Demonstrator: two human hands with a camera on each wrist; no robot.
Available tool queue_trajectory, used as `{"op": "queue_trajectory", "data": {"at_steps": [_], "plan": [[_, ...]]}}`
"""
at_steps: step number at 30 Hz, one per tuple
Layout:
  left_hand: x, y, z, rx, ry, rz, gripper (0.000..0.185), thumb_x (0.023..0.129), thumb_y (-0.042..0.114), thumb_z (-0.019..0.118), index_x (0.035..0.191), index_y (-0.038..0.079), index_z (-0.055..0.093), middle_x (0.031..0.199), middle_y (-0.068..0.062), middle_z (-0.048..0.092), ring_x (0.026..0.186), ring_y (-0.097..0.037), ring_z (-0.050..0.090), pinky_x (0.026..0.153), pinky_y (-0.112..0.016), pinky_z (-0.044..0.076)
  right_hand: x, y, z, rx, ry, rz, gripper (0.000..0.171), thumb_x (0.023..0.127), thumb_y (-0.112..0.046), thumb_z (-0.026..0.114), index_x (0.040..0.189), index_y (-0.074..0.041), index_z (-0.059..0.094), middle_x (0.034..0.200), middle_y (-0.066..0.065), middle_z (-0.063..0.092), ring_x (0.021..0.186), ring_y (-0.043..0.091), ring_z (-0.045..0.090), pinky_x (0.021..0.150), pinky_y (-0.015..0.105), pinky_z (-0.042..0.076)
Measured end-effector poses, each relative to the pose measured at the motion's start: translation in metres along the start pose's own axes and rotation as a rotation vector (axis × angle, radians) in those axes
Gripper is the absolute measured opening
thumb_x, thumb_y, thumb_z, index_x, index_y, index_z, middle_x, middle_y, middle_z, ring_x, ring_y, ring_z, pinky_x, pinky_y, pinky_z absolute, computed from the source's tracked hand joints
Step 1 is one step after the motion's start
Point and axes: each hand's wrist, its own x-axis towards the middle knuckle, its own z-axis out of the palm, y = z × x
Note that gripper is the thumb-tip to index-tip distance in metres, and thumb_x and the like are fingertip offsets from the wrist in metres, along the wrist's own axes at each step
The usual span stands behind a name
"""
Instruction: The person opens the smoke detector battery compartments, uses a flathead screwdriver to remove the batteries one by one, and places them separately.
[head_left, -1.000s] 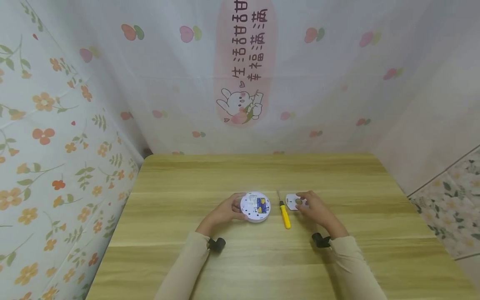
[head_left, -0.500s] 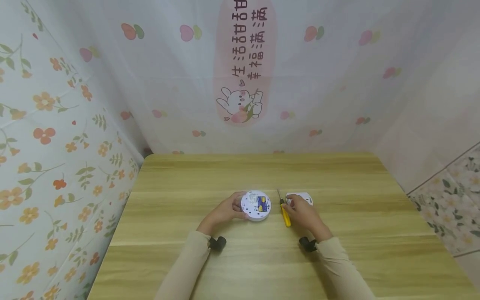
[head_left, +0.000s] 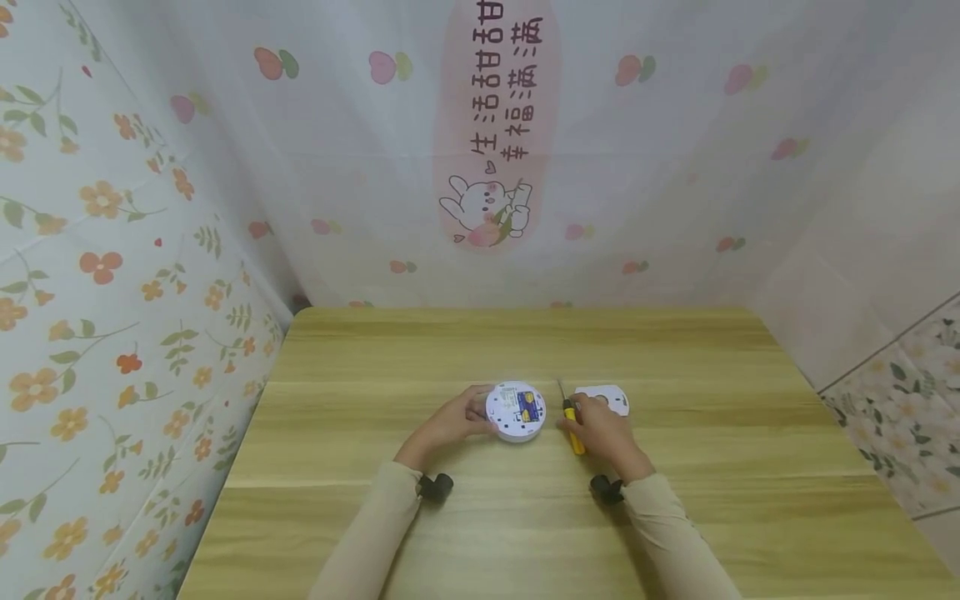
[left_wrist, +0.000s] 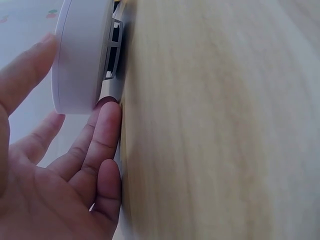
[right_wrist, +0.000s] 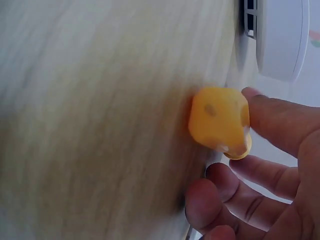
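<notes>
A round white smoke detector (head_left: 516,429) lies on the table with its labelled back up, a blue compartment showing in it. My left hand (head_left: 456,418) holds its left side, thumb at the near rim and fingers at the far one. In the left wrist view the slotted vent of the detector (left_wrist: 82,60) faces the wood. To the right, my right hand (head_left: 606,429) pinches a yellow-handled screwdriver (head_left: 577,443), its thin shaft pointing away from me. The right wrist view shows the handle end (right_wrist: 217,117) between thumb and fingers, close over the table.
A white mounting plate (head_left: 618,400) lies behind my right hand, partly covered by it. The wood-grain table (head_left: 360,358) ends at a printed curtain (head_left: 337,183) at the back, with a floral curtain (head_left: 105,333) on the left.
My right hand has left the mounting plate and moved left onto the screwdriver handle. The plate sits a little further right than a second ago. My left hand stays on the detector.
</notes>
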Motion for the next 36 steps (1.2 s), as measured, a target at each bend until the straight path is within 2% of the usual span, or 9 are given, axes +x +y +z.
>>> {"op": "queue_trajectory", "data": {"at_steps": [6,12,15,18,21,23,25,33,36], "plan": [[-0.003,0.003,-0.001,-0.008,0.018,0.010,0.066,0.088,0.022,0.071,0.146,0.015,0.039,0.110,-0.013,0.066,0.102,-0.022,0.061,0.087,-0.035,0.052,0.000,-0.005,-0.002,-0.028,-0.003,0.004,0.045,0.091,-0.028,0.064,0.126,-0.001,0.057,0.104,0.015,0.068,0.086,0.026,0.056,0.066,0.043,0.051],[-0.002,0.004,0.001,-0.033,0.022,0.002,0.068,0.085,0.020,0.073,0.144,0.015,0.040,0.112,-0.013,0.066,0.098,-0.020,0.062,0.086,-0.034,0.052,-0.002,-0.003,-0.001,-0.024,-0.006,-0.018,0.041,0.089,-0.021,0.062,0.125,-0.001,0.058,0.107,0.015,0.070,0.083,0.025,0.061,0.070,0.047,0.053],[-0.001,0.004,0.002,-0.052,0.021,0.003,0.072,0.083,0.018,0.076,0.145,0.015,0.038,0.114,-0.015,0.066,0.097,-0.020,0.063,0.087,-0.035,0.052,-0.003,-0.001,0.000,-0.021,-0.004,-0.019,0.041,0.088,-0.020,0.061,0.124,-0.002,0.059,0.102,0.014,0.070,0.077,0.022,0.060,0.066,0.044,0.052],[-0.001,0.005,0.003,-0.045,0.017,-0.002,0.078,0.082,0.018,0.076,0.148,0.015,0.034,0.115,-0.016,0.065,0.097,-0.020,0.064,0.089,-0.035,0.052,-0.004,0.001,0.001,-0.012,0.008,-0.020,0.041,0.086,-0.020,0.060,0.124,-0.005,0.059,0.090,0.009,0.069,0.071,0.019,0.056,0.058,0.038,0.047],[-0.001,0.006,0.004,-0.027,0.014,-0.008,0.084,0.082,0.020,0.077,0.151,0.015,0.030,0.116,-0.016,0.064,0.096,-0.019,0.063,0.090,-0.035,0.052,-0.006,0.003,0.000,0.036,0.012,-0.028,0.041,0.086,-0.019,0.060,0.124,-0.006,0.060,0.073,0.004,0.059,0.063,0.017,0.050,0.052,0.032,0.038],[-0.001,0.006,0.005,-0.011,0.015,-0.010,0.086,0.081,0.021,0.077,0.152,0.015,0.028,0.116,-0.016,0.064,0.096,-0.019,0.062,0.090,-0.034,0.052,-0.008,0.005,-0.001,0.076,0.012,-0.036,0.040,0.086,-0.018,0.061,0.124,-0.005,0.060,0.067,0.002,0.053,0.060,0.016,0.046,0.050,0.029,0.034],[-0.001,0.007,0.006,0.000,0.018,-0.015,0.088,0.081,0.023,0.078,0.153,0.016,0.027,0.116,-0.015,0.064,0.095,-0.018,0.061,0.089,-0.033,0.051,-0.009,0.007,-0.001,0.108,0.007,-0.034,0.040,0.086,-0.018,0.061,0.124,-0.005,0.060,0.066,0.001,0.050,0.058,0.015,0.045,0.050,0.028,0.031],[0.000,0.010,0.009,0.009,0.016,-0.022,0.093,0.078,0.024,0.080,0.153,0.016,0.026,0.116,-0.014,0.064,0.097,-0.018,0.060,0.090,-0.034,0.049,-0.014,0.011,-0.007,0.187,-0.006,-0.085,0.040,0.087,-0.014,0.057,0.126,-0.003,0.059,0.064,-0.001,0.053,0.051,0.009,0.043,0.046,0.024,0.034],[0.000,0.012,0.010,0.021,0.016,-0.017,0.094,0.077,0.023,0.081,0.153,0.016,0.027,0.116,-0.015,0.063,0.097,-0.019,0.061,0.091,-0.036,0.049,-0.016,0.010,-0.010,0.214,-0.017,-0.108,0.039,0.088,-0.013,0.056,0.126,-0.003,0.059,0.070,0.001,0.058,0.051,0.008,0.045,0.045,0.024,0.037]]}}
